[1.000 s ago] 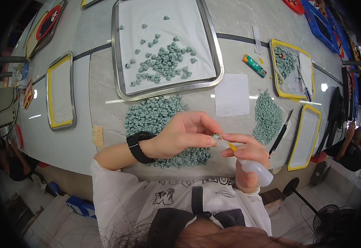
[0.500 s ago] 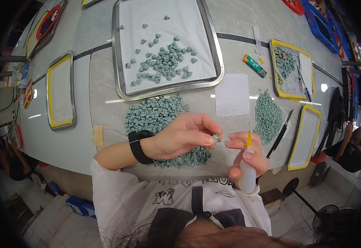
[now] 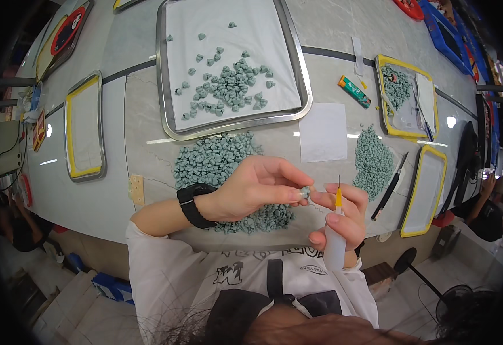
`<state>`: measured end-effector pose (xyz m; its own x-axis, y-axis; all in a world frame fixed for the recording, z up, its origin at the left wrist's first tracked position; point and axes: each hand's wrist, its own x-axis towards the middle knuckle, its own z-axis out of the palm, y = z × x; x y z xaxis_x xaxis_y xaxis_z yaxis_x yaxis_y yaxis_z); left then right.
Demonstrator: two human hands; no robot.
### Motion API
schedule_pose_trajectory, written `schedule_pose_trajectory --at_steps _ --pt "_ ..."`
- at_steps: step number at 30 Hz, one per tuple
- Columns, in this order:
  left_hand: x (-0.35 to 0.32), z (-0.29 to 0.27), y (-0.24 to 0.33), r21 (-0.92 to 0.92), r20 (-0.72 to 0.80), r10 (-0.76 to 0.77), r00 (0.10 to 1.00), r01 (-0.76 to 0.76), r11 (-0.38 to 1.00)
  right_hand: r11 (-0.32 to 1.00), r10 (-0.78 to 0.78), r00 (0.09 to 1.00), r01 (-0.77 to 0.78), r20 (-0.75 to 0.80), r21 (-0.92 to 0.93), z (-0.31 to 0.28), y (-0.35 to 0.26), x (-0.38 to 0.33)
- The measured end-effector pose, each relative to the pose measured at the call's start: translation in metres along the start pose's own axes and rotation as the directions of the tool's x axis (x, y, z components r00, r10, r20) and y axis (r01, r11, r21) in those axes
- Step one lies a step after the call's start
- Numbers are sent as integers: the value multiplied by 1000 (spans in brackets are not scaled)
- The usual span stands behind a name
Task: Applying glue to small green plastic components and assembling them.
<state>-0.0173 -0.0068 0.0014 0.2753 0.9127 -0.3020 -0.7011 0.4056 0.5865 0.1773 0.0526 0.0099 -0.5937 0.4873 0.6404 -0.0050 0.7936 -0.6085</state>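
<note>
Between the thumb and fingers of my left hand [image 3: 254, 187] is a small grey-green piece [image 3: 305, 192], pinched at the fingertips. My right hand [image 3: 349, 221] is wrapped round a white squeeze bottle [image 3: 335, 250], held upright with its yellow needle tip [image 3: 338, 197] pointing away from me. The right index fingertip is at the piece, though I cannot tell whether it presses on it. Beneath and beyond my left hand lies a big pile of grey-green pieces [image 3: 217, 158], partly hidden by the hand and wrist. A heap of smaller green pieces [image 3: 373, 164] lies to the right.
A metal tray [image 3: 176, 133] with white lining and scattered green pieces stands beyond the pile. White paper [image 3: 323, 132], a green glue tube [image 3: 355, 92], and a black pen-like tool [image 3: 389, 187] lie on the table. Yellow-edged trays [image 3: 406, 135] stand at right, another [image 3: 84, 172] at left.
My right hand has moved left with the bottle, bringing its index finger up to the piece in my left hand. The left hand has barely shifted and still pinches the piece.
</note>
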Motion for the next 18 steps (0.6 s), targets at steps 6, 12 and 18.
schedule_pose_trajectory --at_steps 6,12,18 --pt "0 0 0 7 -12 12 1000 -12 1000 999 -14 1000 15 21 -36 -1 -1 0" --pt "0 0 1 13 -20 17 1000 -17 1000 999 -28 999 28 18 -25 1 1 1" --pt "0 1 2 22 -21 18 1000 -18 1000 999 -37 999 38 18 -24 1 2 0"
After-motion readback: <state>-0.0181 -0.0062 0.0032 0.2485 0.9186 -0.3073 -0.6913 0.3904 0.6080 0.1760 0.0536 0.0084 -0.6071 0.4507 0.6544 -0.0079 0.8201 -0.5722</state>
